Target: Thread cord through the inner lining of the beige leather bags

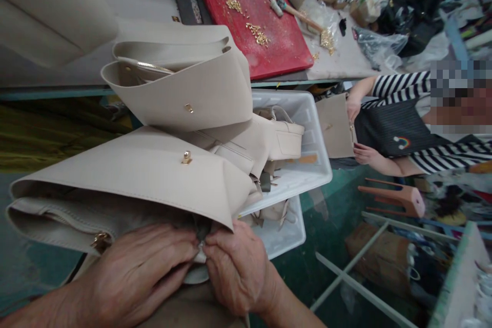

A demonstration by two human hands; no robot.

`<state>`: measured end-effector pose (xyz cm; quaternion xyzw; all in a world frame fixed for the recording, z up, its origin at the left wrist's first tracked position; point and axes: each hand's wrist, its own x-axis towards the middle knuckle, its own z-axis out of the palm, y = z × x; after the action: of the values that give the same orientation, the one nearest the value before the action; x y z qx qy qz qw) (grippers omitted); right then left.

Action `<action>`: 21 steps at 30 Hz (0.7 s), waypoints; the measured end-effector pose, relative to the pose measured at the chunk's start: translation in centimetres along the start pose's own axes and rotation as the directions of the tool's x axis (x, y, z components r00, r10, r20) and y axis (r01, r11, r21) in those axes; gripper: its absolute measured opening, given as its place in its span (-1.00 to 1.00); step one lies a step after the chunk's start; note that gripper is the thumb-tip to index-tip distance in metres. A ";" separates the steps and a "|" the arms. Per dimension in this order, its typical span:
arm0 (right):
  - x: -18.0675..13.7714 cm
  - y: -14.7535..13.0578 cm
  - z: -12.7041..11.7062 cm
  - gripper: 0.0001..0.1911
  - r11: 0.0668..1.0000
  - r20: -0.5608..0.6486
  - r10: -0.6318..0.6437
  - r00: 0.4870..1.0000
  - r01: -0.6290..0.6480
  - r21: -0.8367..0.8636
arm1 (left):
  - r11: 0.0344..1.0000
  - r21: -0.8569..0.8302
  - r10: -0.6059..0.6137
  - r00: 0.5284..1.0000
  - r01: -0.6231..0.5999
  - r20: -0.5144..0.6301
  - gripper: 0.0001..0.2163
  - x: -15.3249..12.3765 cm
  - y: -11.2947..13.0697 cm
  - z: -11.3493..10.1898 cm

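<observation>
A cream handbag (126, 164) with a gold turn-lock lies across my lap, its mouth towards me. My left hand (149, 264) has its fingers bent over the bag's edge near the corner. My right hand (238, 266) is closed on the same corner, thumb and fingers pressed together. A small shiny piece shows between the fingertips of both hands; its kind is too small to make out. A gold zip pull (100, 240) hangs at the bag's inner zip, left of my left hand. A second cream handbag (180, 87) stands just behind, with its zip partly showing.
White plastic crates (323, 169) hold more bags. On the workbench lie a red board (265, 20) with gold fittings and a hammer (300, 13). To the right, a co-worker in striped sleeves (403, 87) holds a beige bag piece (334, 125). A pink stool (403, 200) stands beyond.
</observation>
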<state>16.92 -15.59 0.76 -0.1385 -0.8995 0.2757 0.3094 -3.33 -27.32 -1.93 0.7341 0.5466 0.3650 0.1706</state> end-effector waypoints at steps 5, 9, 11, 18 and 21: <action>0.2 -0.2 -0.1 -0.79 1.000 -0.013 0.007 1.000 -0.007 0.000 | 0.999 -0.048 -0.016 1.000 0.015 -0.004 -0.83 0.0 -0.1 0.2; 0.1 -0.2 0.1 -0.79 1.000 -0.015 0.001 1.000 -0.001 -0.014 | 0.993 -0.116 -0.017 1.000 0.014 -0.024 -0.81 1.0 0.4 -0.1; 0.1 -0.2 0.1 -0.78 1.000 -0.007 -0.003 1.000 0.003 -0.030 | 0.994 -0.105 0.001 1.000 -0.004 -0.030 -0.79 1.2 0.4 -0.1; 0.8 -0.7 -0.9 -0.74 0.997 0.072 0.074 0.995 -0.074 -0.005 | 0.995 -0.096 0.038 0.999 -0.040 -0.026 -0.78 1.3 -0.1 0.6; 0.9 -0.9 -1.2 -0.75 0.993 0.102 0.110 0.989 -0.113 0.029 | 0.994 -0.083 0.067 0.997 -0.069 -0.022 -0.77 1.2 -0.3 1.0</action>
<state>16.93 -15.45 2.44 -0.1693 -0.8997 0.3149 0.2506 -2.64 -25.95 -2.32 0.7410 0.5071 0.4002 0.1833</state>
